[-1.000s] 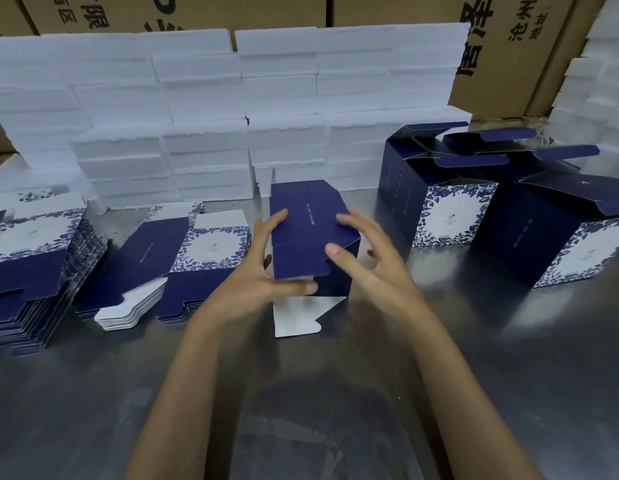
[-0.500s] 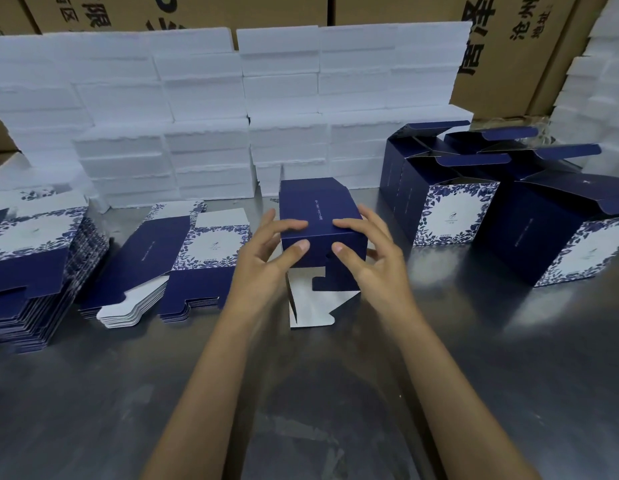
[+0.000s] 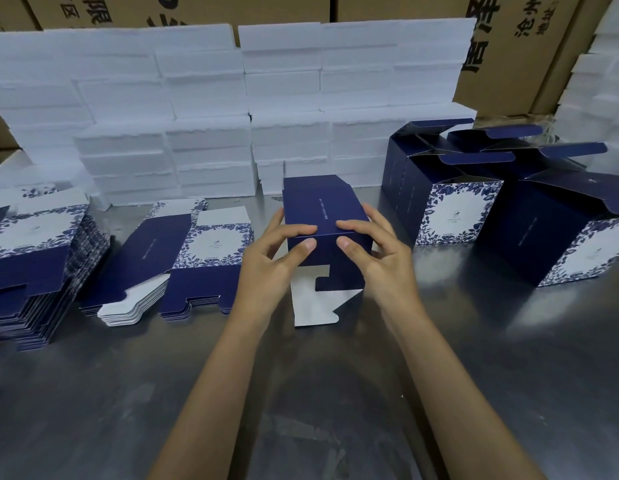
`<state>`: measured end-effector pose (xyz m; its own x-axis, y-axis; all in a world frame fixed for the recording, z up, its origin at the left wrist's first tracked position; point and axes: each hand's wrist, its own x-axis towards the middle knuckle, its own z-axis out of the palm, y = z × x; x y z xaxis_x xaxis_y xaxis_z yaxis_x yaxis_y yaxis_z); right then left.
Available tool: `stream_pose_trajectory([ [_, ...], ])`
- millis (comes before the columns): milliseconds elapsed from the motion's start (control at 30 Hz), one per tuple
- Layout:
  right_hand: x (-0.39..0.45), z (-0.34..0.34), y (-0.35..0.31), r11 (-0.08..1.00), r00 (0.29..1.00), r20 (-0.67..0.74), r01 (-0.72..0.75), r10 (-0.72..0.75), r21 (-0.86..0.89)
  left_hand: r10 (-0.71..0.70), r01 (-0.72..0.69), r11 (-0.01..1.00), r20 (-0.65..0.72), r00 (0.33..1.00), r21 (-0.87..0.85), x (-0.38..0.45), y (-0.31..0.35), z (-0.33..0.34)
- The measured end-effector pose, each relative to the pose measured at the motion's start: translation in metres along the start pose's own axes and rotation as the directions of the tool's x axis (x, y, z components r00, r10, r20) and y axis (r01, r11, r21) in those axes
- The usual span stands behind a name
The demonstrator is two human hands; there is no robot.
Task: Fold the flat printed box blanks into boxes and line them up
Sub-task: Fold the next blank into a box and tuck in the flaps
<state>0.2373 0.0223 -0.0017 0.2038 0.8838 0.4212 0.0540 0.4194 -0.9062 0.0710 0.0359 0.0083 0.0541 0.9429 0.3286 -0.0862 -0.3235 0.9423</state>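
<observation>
A navy box blank (image 3: pixel 318 209), opened into a tube, lies on its side at the table's middle. My left hand (image 3: pixel 270 261) and my right hand (image 3: pixel 374 251) grip its near end from either side, thumbs pressing a navy flap down. A white-backed flap (image 3: pixel 311 306) still sticks out flat toward me. A stack of flat blanks (image 3: pixel 183 258) lies just left of my hands, and a taller stack (image 3: pixel 34 268) sits at the far left. Folded boxes (image 3: pixel 453 202) with blue floral fronts stand in a row at the right, lids open.
White foam blocks (image 3: pixel 211 109) are stacked in a wall behind the work area, with brown cartons (image 3: pixel 530 46) behind them. More foam (image 3: pixel 599 84) rises at the far right. The metal table (image 3: pixel 93 393) stretches toward me.
The blank went from half-flat to a squared tube. Both hands moved onto its near end and the navy end flap has been folded down.
</observation>
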Motion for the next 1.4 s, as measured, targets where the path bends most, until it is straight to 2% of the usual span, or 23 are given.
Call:
stream_pose_trajectory([
  [100, 0.002, -0.001, 0.0, 0.999, 1.0, -0.019, 0.004, -0.005, -0.039, 0.024, -0.024, 0.999, 0.0, 1.0, 0.037, -0.001, 0.003, 0.001],
  [267, 0.0, -0.004, 0.0, 0.996, 0.999, -0.007, -0.051, 0.052, 0.067, 0.011, -0.012, 0.999, 0.026, 1.0, 0.05, 0.0, 0.006, -0.006],
  [400, 0.002, -0.006, -0.004, 0.995, 0.996, -0.038, -0.076, 0.078, 0.065, 0.036, -0.036, 0.998, 0.004, 0.999, 0.058, 0.0, 0.001, -0.004],
  [500, 0.002, -0.012, -0.003, 0.97, 0.975, -0.128, -0.157, 0.182, 0.185, 0.079, -0.069, 0.994, -0.106, 0.991, 0.09, 0.001, -0.002, -0.003],
  [567, 0.003, -0.018, 0.003, 0.954, 0.941, -0.196, -0.244, 0.277, 0.174, 0.089, -0.075, 0.995, -0.219, 0.972, 0.074, 0.003, -0.005, -0.007],
  [633, 0.004, -0.021, 0.007, 0.927, 0.907, -0.197, -0.349, 0.371, 0.139, -0.001, -0.013, 0.999, -0.292, 0.956, -0.047, 0.004, -0.008, -0.011],
  [733, 0.003, -0.014, 0.01, 0.908, 0.913, -0.035, -0.4, 0.407, 0.122, -0.136, 0.117, 0.989, -0.255, 0.957, -0.088, 0.003, -0.01, -0.008],
  [833, 0.002, -0.008, 0.009, 0.924, 0.943, 0.086, -0.333, 0.322, 0.189, -0.3, 0.299, 0.954, -0.148, 0.943, -0.025, 0.0, -0.014, -0.004],
  [967, 0.003, -0.011, 0.008, 0.98, 0.982, 0.047, -0.184, 0.181, 0.078, -0.515, 0.518, 0.838, -0.06, 0.855, 0.17, -0.002, -0.013, -0.006],
  [1067, 0.004, -0.01, 0.004, 0.995, 0.995, 0.037, -0.096, 0.096, -0.007, -0.625, 0.609, 0.756, -0.013, 0.781, 0.241, -0.001, -0.012, -0.012],
  [1133, 0.004, -0.007, 0.001, 0.995, 0.997, 0.047, -0.054, 0.058, -0.083, -0.565, 0.582, 0.761, -0.148, 0.812, 0.285, 0.001, -0.01, -0.015],
  [1167, 0.004, -0.006, -0.001, 0.99, 0.997, 0.055, -0.04, 0.048, -0.133, -0.465, 0.532, 0.784, -0.267, 0.844, 0.319, 0.001, -0.01, -0.017],
  [1233, 0.001, -0.004, -0.004, 0.971, 0.997, 0.064, -0.019, 0.035, -0.237, -0.144, 0.34, 0.855, -0.45, 0.882, 0.392, -0.002, -0.006, -0.019],
  [1300, 0.0, -0.002, -0.006, 0.953, 0.998, 0.063, 0.01, 0.01, -0.302, 0.073, 0.104, 0.925, -0.44, 0.895, 0.366, -0.004, 0.0, -0.016],
  [1400, -0.003, 0.0, -0.009, 0.935, 0.998, 0.054, 0.052, -0.036, -0.352, 0.134, -0.068, 0.96, -0.231, 0.964, 0.271, -0.007, 0.006, -0.007],
])
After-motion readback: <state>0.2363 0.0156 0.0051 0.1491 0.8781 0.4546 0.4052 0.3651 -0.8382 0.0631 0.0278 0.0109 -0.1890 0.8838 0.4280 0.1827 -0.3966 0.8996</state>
